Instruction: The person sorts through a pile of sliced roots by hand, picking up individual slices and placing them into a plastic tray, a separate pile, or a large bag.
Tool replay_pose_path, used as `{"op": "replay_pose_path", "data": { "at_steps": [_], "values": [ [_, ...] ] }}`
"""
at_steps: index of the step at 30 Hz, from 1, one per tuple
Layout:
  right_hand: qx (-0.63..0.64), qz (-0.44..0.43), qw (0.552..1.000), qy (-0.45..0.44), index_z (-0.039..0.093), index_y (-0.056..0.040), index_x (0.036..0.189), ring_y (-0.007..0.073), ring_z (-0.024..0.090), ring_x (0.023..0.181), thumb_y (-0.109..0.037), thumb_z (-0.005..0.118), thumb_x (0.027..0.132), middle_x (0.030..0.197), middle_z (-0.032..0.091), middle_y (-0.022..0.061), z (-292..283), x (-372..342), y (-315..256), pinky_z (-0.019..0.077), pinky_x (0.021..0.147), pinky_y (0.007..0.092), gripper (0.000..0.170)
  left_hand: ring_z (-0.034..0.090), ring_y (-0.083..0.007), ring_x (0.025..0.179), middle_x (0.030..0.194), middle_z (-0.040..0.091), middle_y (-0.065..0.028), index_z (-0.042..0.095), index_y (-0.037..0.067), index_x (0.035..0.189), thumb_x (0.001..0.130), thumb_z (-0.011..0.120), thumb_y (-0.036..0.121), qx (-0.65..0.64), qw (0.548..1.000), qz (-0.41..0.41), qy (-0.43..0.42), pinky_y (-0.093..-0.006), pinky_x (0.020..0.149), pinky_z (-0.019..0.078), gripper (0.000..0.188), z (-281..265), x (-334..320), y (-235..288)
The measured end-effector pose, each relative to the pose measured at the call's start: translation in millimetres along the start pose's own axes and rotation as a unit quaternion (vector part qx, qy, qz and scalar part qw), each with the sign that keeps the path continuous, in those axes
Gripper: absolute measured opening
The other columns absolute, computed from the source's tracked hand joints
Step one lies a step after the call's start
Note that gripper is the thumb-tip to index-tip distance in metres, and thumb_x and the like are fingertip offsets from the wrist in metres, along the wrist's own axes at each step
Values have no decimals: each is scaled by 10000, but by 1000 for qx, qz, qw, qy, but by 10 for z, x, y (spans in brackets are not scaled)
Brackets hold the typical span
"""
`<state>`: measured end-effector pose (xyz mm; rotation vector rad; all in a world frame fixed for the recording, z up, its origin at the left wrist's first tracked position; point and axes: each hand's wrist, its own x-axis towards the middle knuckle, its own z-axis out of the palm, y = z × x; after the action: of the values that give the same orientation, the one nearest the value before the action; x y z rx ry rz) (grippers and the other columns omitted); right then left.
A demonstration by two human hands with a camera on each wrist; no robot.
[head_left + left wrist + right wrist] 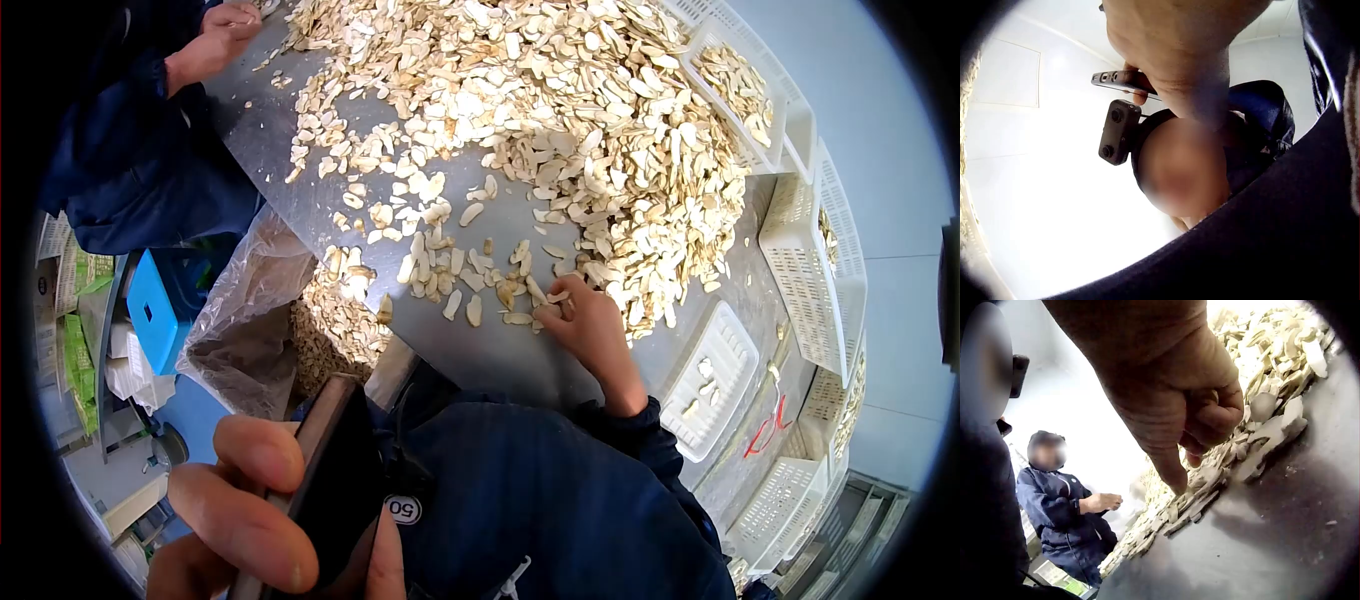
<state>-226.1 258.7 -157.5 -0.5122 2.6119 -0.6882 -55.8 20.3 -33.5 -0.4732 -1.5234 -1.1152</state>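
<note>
My left hand (245, 500) grips a dark phone (335, 470) in the head view's lower left; the left wrist view shows the same hand (1169, 47) around the phone (1124, 79). My right hand (595, 335) is low over the metal table at the near edge of a large heap of pale dried slices (640, 200). Its thumb and forefinger pinch at a slice beside several loose ones. In the right wrist view the fingers of this hand (1191, 412) are curled, with the thumb down against the slices (1210, 472); the palm is hidden.
A white tray (708, 380) with a few pieces lies right of my right hand, near a red-handled tool (768, 430). White baskets (805, 270) line the right side. A plastic-lined container (250, 300) of slices stands below the table's left edge. Another person (1063, 506) works opposite.
</note>
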Motion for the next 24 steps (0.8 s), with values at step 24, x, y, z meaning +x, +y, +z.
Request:
{"op": "replay_pose_path", "data": {
  "at_steps": [24],
  "values": [
    [587,71,801,-96,640,-34,1211,39,491,683,-112,665,934,894,604,-38,-138,-127,610,340,556,201,289,198,-262,1510,1732,43,97,189,420,1634,1068,498,327,-19,992,99,-73,-624,1045,449,652,-35,131,-225]
  ]
}}
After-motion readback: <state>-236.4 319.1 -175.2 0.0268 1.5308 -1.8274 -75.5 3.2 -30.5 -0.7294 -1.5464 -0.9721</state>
